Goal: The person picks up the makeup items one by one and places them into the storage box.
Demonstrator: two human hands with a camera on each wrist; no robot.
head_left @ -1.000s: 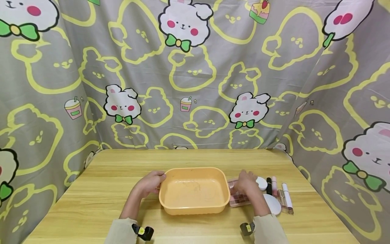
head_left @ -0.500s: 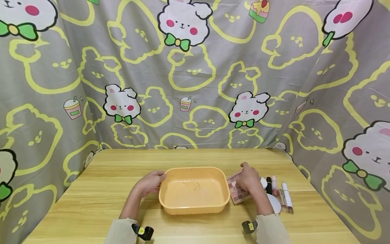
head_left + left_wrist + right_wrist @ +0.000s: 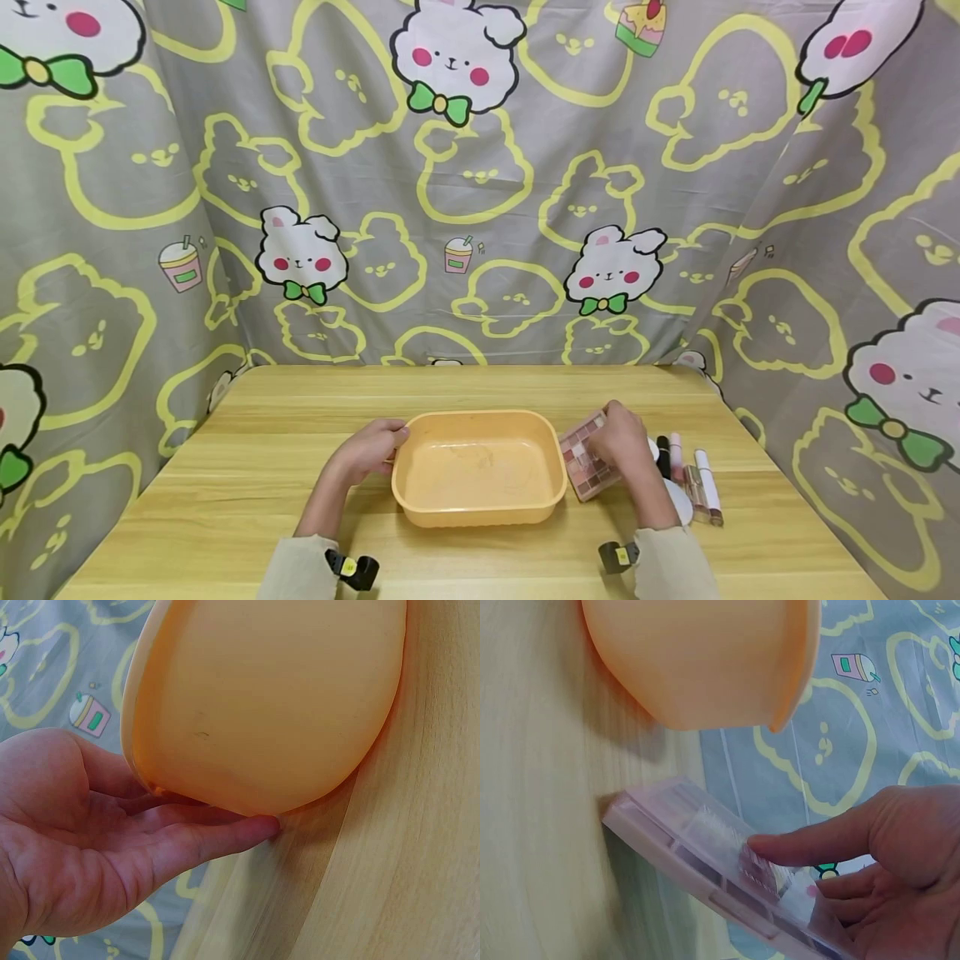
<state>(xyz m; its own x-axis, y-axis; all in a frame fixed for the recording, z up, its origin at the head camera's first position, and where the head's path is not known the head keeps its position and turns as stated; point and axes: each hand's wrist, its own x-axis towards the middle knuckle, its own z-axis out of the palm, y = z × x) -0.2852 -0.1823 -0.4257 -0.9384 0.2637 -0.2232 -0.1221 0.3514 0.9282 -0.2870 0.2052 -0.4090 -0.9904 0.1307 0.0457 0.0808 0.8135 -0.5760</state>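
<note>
An orange plastic basin (image 3: 480,479) stands in the middle of the table. My left hand (image 3: 371,452) grips its left end, thumb at the rim and fingers against the outer wall; in the left wrist view the fingers (image 3: 217,838) reach along the basin's underside edge. Beside the basin's right end, my right hand (image 3: 621,437) holds an eyeshadow palette (image 3: 587,475) with a clear lid and several pans. The right wrist view has the thumb (image 3: 802,844) on the lid, with one end of the palette (image 3: 705,862) tilted. Part of the palette is hidden by the hand.
Right of my right hand lie a black tube (image 3: 663,457), a pink tube (image 3: 676,457), a clear tube (image 3: 695,493) and a white tube (image 3: 707,482). A round white compact (image 3: 679,502) is partly behind the wrist. A patterned curtain (image 3: 480,208) surrounds the table (image 3: 450,387).
My right hand has moved right from the basin's end and now holds the palette, which has turned and tilted. My left hand and the basin have stayed put.
</note>
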